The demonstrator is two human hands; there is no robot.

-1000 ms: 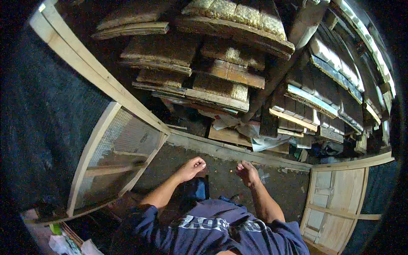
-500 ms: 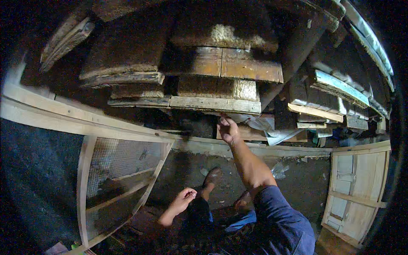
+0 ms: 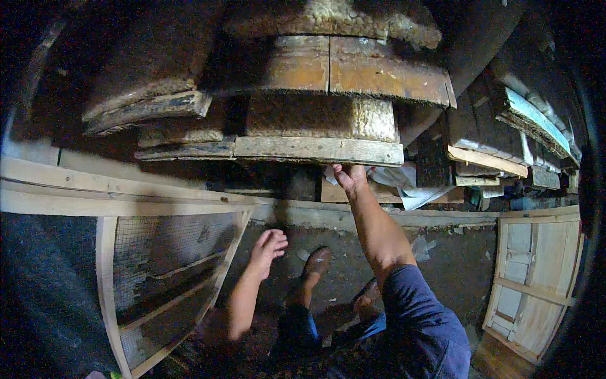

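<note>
Looking Down on a Right Hand (image 3: 348,178) Beneath the Low Board (image 3: 319,150)

In the head view, we see the low board running across the front of the lowest tier above us, a pale, worn wooden strip lying nearly level. Behind and above its right part sits a yellowish bumpy mass (image 3: 375,117), and over that a wider brown plank (image 3: 388,79). The strip seems placed to edge that tier, perhaps to keep the bumpy stuff from slipping off the front, though we cannot see what bears the load.

Our right hand comes up from below with the arm stretched out, and its fingertips meet the strip's lower edge right of centre, just beside a crumpled white sheet (image 3: 416,197). We judge that this underhand approach suits feeling or supporting the edge. The fingers are partly lost behind the wood, so we cannot tell whether they are clenched, grasping the strip or merely touching it.

Our left hand (image 3: 268,247) hangs free over the dark floor (image 3: 442,284), well apart from the strip, its fingers loosely bent and half spread, with nothing visible in them. It is nearest the framed mesh panel (image 3: 148,246), probably held out for balance.
</note>
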